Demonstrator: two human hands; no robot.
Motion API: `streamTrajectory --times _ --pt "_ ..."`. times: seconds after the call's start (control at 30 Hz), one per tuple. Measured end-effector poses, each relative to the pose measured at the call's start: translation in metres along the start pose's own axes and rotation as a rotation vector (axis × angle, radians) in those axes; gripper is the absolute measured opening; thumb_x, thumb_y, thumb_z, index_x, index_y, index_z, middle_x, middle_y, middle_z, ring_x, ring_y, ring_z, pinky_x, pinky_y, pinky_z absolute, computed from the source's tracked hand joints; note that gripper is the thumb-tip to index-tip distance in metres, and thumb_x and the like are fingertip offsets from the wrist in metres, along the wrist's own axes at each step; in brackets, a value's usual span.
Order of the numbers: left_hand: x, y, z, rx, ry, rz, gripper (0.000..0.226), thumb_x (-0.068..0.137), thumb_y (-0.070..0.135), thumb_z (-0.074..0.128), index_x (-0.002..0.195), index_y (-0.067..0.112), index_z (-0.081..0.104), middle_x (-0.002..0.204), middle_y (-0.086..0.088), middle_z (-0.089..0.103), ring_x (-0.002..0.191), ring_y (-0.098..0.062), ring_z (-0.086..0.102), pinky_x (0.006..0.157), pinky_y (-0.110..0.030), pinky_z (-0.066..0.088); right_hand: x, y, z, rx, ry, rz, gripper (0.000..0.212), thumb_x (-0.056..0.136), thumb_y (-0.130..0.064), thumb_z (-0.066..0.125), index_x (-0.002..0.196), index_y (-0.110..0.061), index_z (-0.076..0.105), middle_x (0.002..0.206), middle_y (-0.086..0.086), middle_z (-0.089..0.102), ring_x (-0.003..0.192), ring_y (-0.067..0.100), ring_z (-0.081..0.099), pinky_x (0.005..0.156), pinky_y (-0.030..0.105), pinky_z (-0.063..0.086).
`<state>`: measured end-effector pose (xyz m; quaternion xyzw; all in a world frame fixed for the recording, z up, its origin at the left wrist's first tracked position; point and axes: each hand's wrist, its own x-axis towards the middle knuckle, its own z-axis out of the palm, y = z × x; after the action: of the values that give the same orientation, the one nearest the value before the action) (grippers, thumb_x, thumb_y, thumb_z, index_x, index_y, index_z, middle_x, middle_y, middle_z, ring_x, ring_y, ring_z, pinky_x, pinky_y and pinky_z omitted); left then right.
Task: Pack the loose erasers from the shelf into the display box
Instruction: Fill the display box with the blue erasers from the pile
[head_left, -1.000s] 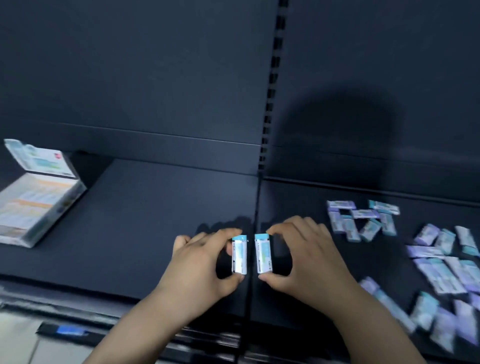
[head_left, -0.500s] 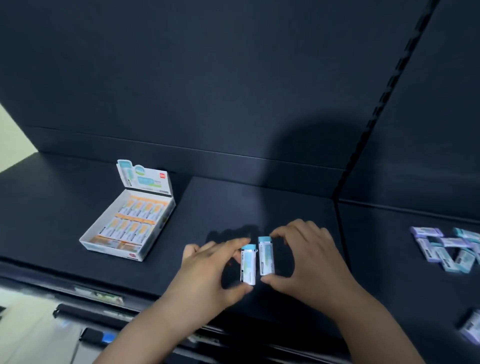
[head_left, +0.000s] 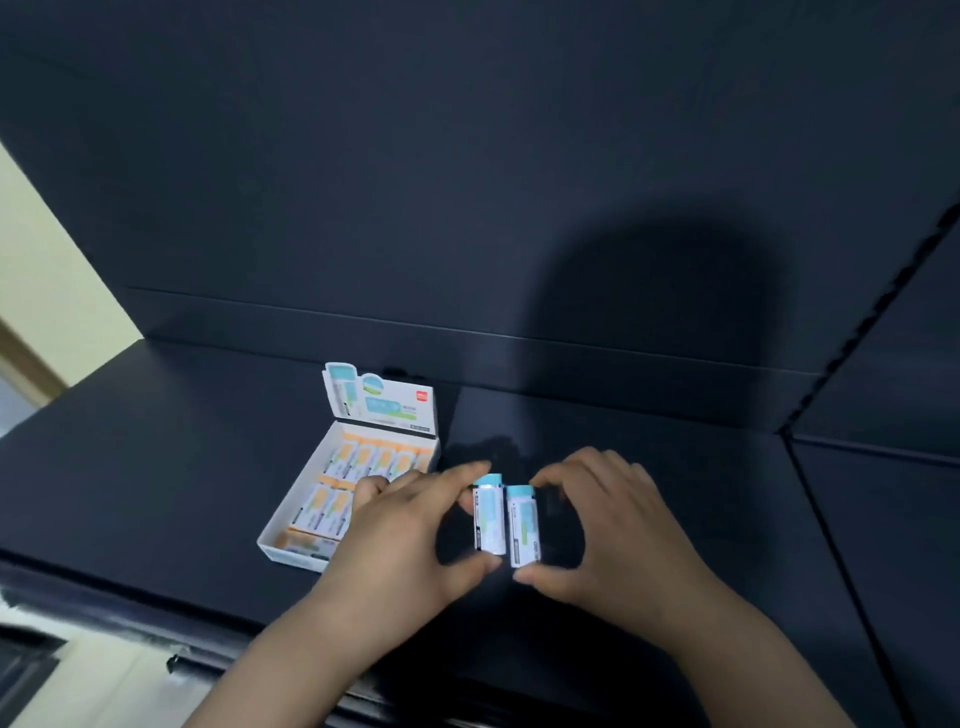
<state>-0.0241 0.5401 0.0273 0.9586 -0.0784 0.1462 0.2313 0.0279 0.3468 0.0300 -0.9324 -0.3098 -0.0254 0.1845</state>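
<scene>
Head view: the left hand (head_left: 410, 540) pinches a blue-capped eraser (head_left: 490, 519) by its ends between thumb and forefinger. The right hand (head_left: 613, 540) pinches a second eraser (head_left: 523, 527) likewise, and the two are side by side near the shelf's (head_left: 156, 493) front edge. Just left, the open display box (head_left: 280, 553) holds rows of orange-sleeved erasers (head_left: 374, 457). Packing looks well along, with these two not yet in. Bare shelf lies behind and to the right.

Left hand (head_left: 405, 540) is pinching one eraser (head_left: 490, 519) between thumb and forefinger; right hand (head_left: 613, 530) is pinching a second eraser (head_left: 523, 527) likewise.
</scene>
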Motion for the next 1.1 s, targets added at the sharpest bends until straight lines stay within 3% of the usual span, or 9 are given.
streamTrajectory --times 0.13,0.23,0.4,0.57,0.77,1.1 --pt "0.006 -0.064 -0.026 0.013 -0.051 0.004 0.067 0.059 0.064 0.055 0.122 0.042 0.052 0.085 0.038 0.046 0.093 0.024 0.032 0.089 -0.013 0.02 0.036 -0.044 0.023 -0.003 0.042 0.056 0.066 0.059 -0.073 0.054 0.112 -0.034 0.049 0.103 -0.02 0.042 0.095 0.006 0.042 0.082 0.023 0.029" --pt "0.014 -0.114 -0.045 0.045 -0.085 0.011 0.071 0.06 0.068 0.053 0.125 0.041 0.05 0.087 0.036 0.046 0.088 0.016 0.041 0.085 -0.012 0.017 0.064 -0.079 0.039 0.009 0.027 0.099 0.065 0.064 -0.072 0.057 0.117 -0.037 0.043 0.108 -0.019 0.039 0.1 0.004 0.038 0.088 0.022 0.03" --pt "0.028 -0.168 -0.063 0.159 -0.216 0.036 0.071 0.073 0.062 0.06 0.136 0.044 0.034 0.106 0.024 0.046 0.107 0.001 0.043 0.081 -0.022 0.017 0.101 -0.11 0.066 -0.032 0.021 0.18 0.062 0.069 -0.066 0.06 0.12 -0.035 0.041 0.114 -0.018 0.038 0.108 0.006 0.036 0.094 0.022 0.029" --pt "0.044 -0.178 -0.056 0.2 -0.342 0.101 0.065 0.077 0.059 0.054 0.136 0.044 0.031 0.11 0.018 0.044 0.109 -0.004 0.042 0.084 -0.027 0.02 0.118 -0.121 0.083 -0.081 -0.046 0.286 0.066 0.071 -0.062 0.063 0.125 -0.03 0.042 0.124 -0.013 0.041 0.12 0.009 0.035 0.1 0.026 0.027" --pt "0.056 -0.184 -0.043 0.252 -0.412 0.129 0.06 0.078 0.057 0.054 0.133 0.039 0.038 0.108 0.01 0.043 0.108 -0.011 0.043 0.086 -0.03 0.022 0.13 -0.124 0.092 -0.099 -0.054 0.307 0.063 0.073 -0.058 0.063 0.126 -0.027 0.046 0.123 -0.009 0.044 0.12 0.012 0.035 0.094 0.025 0.025" --pt "0.05 -0.178 -0.037 0.224 -0.357 0.068 0.043 0.088 0.041 0.048 0.13 0.032 0.046 0.112 0.009 0.043 0.105 -0.01 0.046 0.088 -0.026 0.023 0.136 -0.124 0.101 -0.104 -0.053 0.317 0.062 0.078 -0.06 0.058 0.132 -0.033 0.044 0.129 -0.011 0.047 0.124 0.012 0.037 0.092 0.025 0.022"
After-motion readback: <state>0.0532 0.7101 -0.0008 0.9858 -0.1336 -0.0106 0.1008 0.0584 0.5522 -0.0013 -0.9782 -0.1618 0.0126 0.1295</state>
